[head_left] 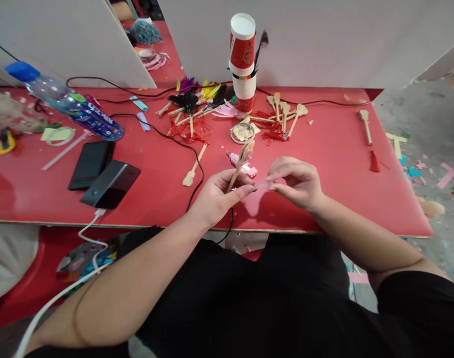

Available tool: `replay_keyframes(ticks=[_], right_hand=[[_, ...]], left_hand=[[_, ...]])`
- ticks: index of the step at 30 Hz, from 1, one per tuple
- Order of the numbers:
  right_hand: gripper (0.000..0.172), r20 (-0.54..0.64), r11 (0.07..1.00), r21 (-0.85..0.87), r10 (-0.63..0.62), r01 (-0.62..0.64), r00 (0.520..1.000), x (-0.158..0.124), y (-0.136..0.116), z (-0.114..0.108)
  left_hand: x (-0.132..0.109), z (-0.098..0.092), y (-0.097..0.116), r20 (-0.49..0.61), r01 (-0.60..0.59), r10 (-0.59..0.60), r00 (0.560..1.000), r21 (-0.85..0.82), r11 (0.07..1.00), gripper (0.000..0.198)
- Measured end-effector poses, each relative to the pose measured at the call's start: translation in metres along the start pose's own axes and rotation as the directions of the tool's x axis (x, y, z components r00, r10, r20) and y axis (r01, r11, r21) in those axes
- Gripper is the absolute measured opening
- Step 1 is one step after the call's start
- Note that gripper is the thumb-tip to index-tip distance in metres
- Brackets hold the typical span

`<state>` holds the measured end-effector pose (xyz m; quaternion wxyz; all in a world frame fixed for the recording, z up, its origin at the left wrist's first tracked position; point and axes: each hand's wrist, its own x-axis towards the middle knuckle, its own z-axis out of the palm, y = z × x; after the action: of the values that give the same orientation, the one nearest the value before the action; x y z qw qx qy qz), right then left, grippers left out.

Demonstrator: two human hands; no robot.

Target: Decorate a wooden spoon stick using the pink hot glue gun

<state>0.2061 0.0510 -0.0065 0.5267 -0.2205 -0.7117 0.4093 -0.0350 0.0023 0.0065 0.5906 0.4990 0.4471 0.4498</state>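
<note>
My left hand (221,196) is closed around a small wooden stick with a wide, pale-patterned head (245,153), held tilted with the head up. Between thumb and fingertips, my right hand (296,181) pinches one end of a short translucent strip (262,185). The strip's other end meets my left thumb and fingertips. Just behind my hands lies a pink glue gun (242,164), partly covered by the wooden head. Farther back is a small round dish (243,133) with yellowish bits in it. A similar wooden stick (195,166) lies left of my left hand.
Feathered sticks (191,107) and bare-wood sticks (284,112) with red tassels lie around stacked paper cups (242,44). One tasselled stick (365,127) is at the right. Leftward are a bottle (77,109), a dark phone-like device (111,184) and a black cable (167,141).
</note>
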Motion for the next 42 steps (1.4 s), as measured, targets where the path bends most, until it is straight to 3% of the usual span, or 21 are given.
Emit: replay_keyframes(ticks=[9,13,19,25,30,36,42], right_hand=[[0.024,0.000,0.996,0.091,0.020,-0.020,1.000,-0.0018,0.0015,0.0033],[0.028,0.006,0.998,0.061,0.030,-0.031,1.000,-0.0016,0.0024,0.0030],[0.017,-0.010,0.999,0.041,0.001,-0.001,1.000,-0.0018,0.0024,0.0012],[0.023,-0.017,1.000,0.004,0.026,-0.026,1.000,-0.0021,0.0016,0.0014],[0.016,-0.023,1.000,0.020,-0.002,0.003,1.000,-0.0026,-0.0004,0.0043],[0.028,-0.008,0.996,0.040,0.085,-0.085,0.996,-0.0035,0.0016,0.0053],[0.027,-0.051,0.995,0.002,0.096,-0.096,0.994,-0.0032,0.0043,0.0069]], left_hand=[[-0.0008,0.0003,0.0020,-0.012,-0.062,0.063,0.998,0.093,0.994,0.036],[-0.0007,0.0013,0.0021,-0.024,-0.059,0.063,0.998,0.125,0.990,0.034],[0.0003,0.0017,0.0036,-0.042,-0.053,0.061,0.997,0.163,0.985,0.032],[-0.0005,0.0017,0.0049,-0.041,-0.053,0.061,0.997,0.171,0.984,0.030],[-0.0006,0.0020,0.0046,-0.045,-0.033,0.040,0.998,0.151,0.988,0.033],[-0.0006,0.0022,0.0028,-0.082,-0.049,0.063,0.995,0.172,0.984,0.038],[-0.0025,0.0020,0.0052,-0.091,-0.069,0.091,0.992,0.225,0.972,0.034]])
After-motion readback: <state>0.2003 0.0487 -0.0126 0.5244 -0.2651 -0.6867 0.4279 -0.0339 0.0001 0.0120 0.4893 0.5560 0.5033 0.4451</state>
